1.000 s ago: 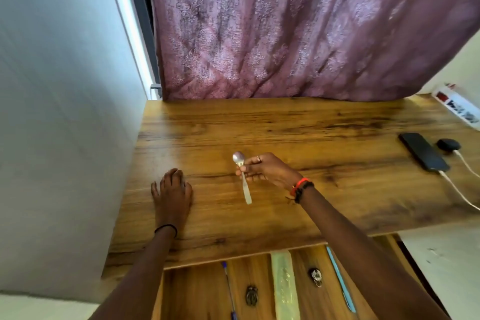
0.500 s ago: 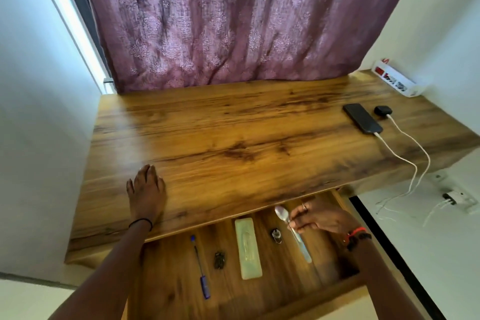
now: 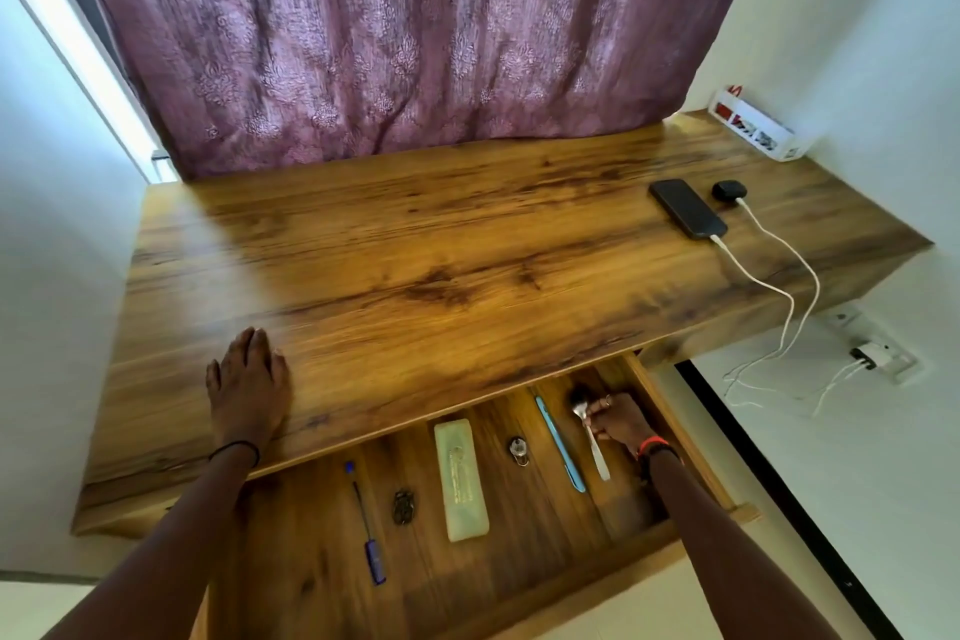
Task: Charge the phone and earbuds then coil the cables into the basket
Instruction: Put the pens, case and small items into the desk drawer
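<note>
Head view, we see left hand (image 3: 249,387) flat on the bench (image 3: 415,250), fingers (image 3: 254,346) released, right hand (image 3: 621,424) grasping a spoon (image 3: 597,455) in the drawer (image 3: 530,525)

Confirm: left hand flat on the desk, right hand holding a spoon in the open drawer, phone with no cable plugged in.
Not quite: the head view shows a white cable plugged into the phone. The rest holds: left hand flat on the desk, right hand holding the spoon in the open drawer.
</note>
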The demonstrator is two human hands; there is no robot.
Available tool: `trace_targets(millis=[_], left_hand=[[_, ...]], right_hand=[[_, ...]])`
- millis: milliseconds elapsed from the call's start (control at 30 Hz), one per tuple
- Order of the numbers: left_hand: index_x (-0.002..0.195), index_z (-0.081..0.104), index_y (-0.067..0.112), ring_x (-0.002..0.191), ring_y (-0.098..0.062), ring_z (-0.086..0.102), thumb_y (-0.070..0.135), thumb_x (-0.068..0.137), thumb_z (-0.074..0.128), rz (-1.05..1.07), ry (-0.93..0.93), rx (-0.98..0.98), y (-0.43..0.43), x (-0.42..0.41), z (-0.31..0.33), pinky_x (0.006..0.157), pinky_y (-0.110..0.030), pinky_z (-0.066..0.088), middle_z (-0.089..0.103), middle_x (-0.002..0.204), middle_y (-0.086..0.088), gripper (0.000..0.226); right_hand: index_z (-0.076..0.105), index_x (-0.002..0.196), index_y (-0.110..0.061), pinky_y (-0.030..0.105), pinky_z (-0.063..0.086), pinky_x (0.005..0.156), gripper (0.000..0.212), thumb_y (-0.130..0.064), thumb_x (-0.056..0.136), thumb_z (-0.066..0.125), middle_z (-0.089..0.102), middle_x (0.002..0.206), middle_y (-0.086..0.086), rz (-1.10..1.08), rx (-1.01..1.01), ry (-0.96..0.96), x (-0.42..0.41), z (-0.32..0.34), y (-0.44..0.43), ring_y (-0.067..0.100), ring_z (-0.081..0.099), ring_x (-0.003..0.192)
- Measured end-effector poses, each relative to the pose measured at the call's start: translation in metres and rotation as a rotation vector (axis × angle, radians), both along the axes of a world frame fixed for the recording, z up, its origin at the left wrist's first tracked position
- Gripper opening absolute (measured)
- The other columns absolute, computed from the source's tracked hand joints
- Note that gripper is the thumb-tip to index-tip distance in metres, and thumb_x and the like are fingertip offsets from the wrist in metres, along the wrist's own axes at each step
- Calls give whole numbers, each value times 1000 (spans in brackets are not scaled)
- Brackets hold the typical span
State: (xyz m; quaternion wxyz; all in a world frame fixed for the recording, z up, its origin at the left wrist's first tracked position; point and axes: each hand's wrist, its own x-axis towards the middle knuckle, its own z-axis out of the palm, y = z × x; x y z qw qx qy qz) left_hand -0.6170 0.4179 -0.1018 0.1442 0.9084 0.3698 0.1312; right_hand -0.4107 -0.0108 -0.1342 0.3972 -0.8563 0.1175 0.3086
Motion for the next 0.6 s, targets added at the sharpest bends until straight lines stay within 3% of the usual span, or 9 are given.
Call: trace_targets(millis=[200,333,433,533,600], left_hand=[[137,41,8,135,-28,31,24,97,40,17,-26,6,-4,0,5,113,-47,15,37,146,-12,43],[138,39,8,136,-27,30,25,98,39,9,-23,5,-2,0,3,114,-47,15,36,147,-12,44],[140,37,10,137,-25,28,27,98,38,19,-10,1,-1,0,1,115,-45,13,34,148,-10,45],[141,36,11,138,-24,27,28,98,37,14,-3,-2,0,0,0,115,-45,12,33,149,-10,46],[141,36,10,138,-25,27,27,98,37,17,0,-3,0,0,0,115,-45,12,33,149,-10,46]], right_hand=[[62,67,-4,29,47,57,21,10,82,58,62,78,20,71,36,-45,4,-8,2,22,58,61],[58,78,-9,31,54,66,14,-10,79,73,63,71,8,109,-59,-135,3,-5,5,19,61,65],[59,92,-7,34,53,75,17,-19,84,68,63,84,9,136,-138,-199,-1,-1,9,23,63,80],[60,98,-2,32,47,74,17,-16,91,56,60,92,8,158,-169,-246,-9,8,13,23,60,86],[60,97,-4,30,48,69,16,-18,91,55,61,91,7,179,-157,-270,-15,13,14,21,61,81]])
